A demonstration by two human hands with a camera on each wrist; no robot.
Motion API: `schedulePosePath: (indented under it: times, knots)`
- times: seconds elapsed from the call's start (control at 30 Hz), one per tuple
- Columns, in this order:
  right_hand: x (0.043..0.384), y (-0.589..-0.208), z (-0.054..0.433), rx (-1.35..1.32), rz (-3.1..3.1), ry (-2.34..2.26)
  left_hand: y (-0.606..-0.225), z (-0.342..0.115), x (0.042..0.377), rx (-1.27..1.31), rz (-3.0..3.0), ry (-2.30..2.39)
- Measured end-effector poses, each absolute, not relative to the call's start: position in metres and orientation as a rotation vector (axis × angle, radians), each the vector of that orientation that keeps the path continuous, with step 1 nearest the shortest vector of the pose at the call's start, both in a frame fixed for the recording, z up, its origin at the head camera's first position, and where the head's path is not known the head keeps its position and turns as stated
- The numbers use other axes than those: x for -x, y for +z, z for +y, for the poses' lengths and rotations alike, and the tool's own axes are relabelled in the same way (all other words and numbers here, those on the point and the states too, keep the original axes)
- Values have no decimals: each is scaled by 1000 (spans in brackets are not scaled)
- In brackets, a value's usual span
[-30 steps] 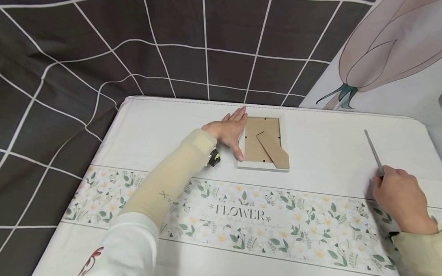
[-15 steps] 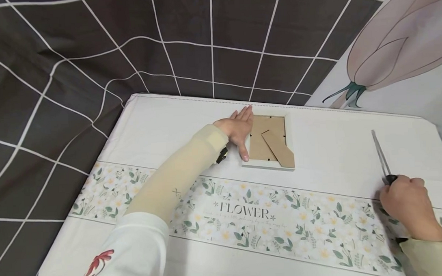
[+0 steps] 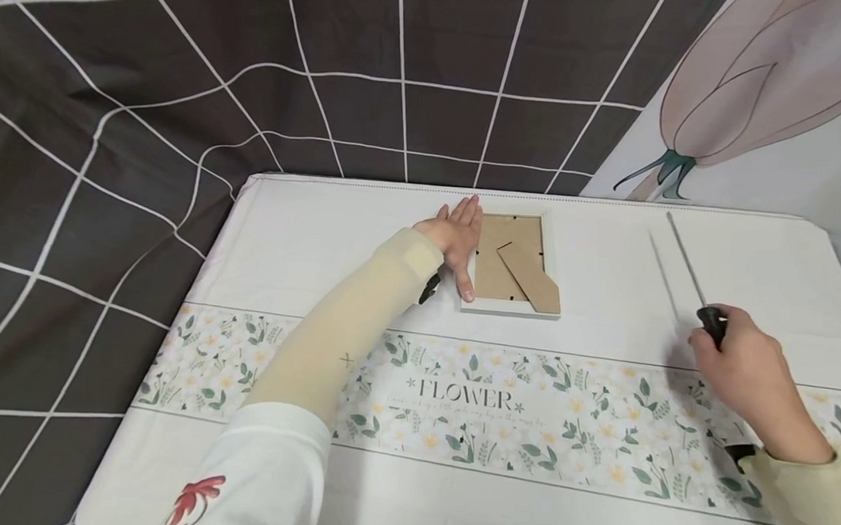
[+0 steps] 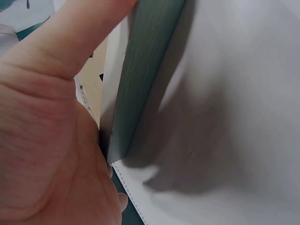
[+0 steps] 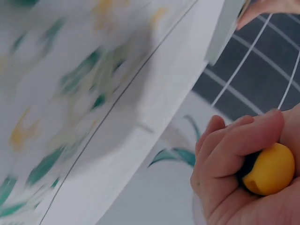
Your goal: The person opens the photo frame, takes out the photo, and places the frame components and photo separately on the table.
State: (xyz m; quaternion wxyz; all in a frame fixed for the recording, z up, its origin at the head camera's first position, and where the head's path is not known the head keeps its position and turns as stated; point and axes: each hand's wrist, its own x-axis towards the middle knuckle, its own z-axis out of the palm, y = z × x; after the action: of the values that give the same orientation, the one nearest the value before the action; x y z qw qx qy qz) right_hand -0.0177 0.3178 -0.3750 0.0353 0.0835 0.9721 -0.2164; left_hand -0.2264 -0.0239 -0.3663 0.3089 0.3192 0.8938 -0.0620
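A white picture frame (image 3: 509, 309) lies face down on the table, its brown backing and slanted stand leg (image 3: 530, 280) upward. Small dark tabs show around the backing's edge. My left hand (image 3: 460, 242) rests along the frame's left side, fingers and thumb straight. From the left wrist, the frame's edge (image 4: 140, 79) appears beside the palm. To the right, my right hand (image 3: 751, 367) grips a screwdriver (image 3: 712, 323) by its black handle. Its long thin shaft points away from me, above the cloth and apart from the frame. The handle's yellow end (image 5: 272, 171) pokes out of the curled fingers.
A white tablecloth (image 3: 308, 235) with a floral band reading "FLOWER" covers the table. Behind and to the left hangs a dark curtain (image 3: 343, 41) with white grid lines. A printed flower (image 3: 724, 105) decorates the right-hand wall. The table's back edge is close behind the frame.
My right hand has moved the screwdriver up and to the left, and more of its black handle shows. The left hand stays against the frame. The head view has shifted slightly.
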Motion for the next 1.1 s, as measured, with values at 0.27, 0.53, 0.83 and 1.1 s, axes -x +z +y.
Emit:
schedulePosePath:
  times: [0.27, 0.53, 0.83, 1.1]
  knots:
    - [19, -377, 288, -60, 3048, -747, -359, -22, 226, -809, 2347, -202]
    - [21, -378, 264, 32, 3051, -806, -358, -20, 225, -801, 2346, -228]
    - [26, -378, 239, 60, 3038, -860, -358, -18, 223, -802, 2360, -238]
    - [32, -380, 225, 97, 3030, -881, -359, -19, 224, -795, 2358, -242]
